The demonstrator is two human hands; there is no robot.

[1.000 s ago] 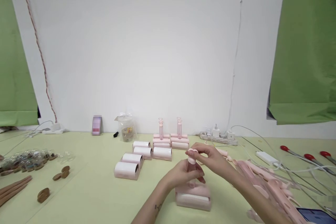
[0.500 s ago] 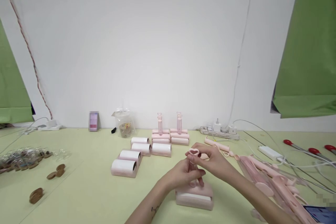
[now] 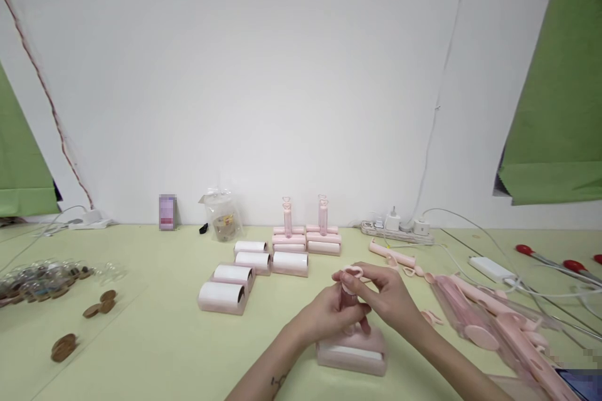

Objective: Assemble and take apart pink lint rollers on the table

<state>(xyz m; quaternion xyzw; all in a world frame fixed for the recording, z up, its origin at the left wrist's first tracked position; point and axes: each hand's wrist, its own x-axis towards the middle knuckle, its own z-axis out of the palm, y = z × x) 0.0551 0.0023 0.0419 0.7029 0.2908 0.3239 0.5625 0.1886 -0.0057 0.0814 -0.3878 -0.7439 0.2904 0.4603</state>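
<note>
A pink lint roller [image 3: 352, 358] with a white roll lies on the table in front of me, its handle standing upright. My left hand [image 3: 330, 313] wraps round the translucent pink handle, the fingers hiding most of it. At the handle's top, my right hand [image 3: 376, 291] pinches a pink heart-shaped loop [image 3: 353, 271] between thumb and fingers. Beyond the hands stand two lint rollers with upright handles, one on the left [image 3: 288, 239] and one on the right [image 3: 323, 239]. Several white rolls [image 3: 221, 296] in pink holders lie to the left.
Loose pink handle parts [image 3: 510, 319] are strewn at the right, near white cables and red-tipped rods [image 3: 524, 249]. A power strip [image 3: 399, 235] lies along the wall. Clear glass-like pieces [image 3: 42, 282] and brown discs [image 3: 64, 346] lie far left. A plastic bag [image 3: 223, 216] stands at the back.
The view has shifted slightly. My right hand's fingers have turned a little about the heart-shaped loop, which now shows at a different angle. My left hand keeps its hold on the handle.
</note>
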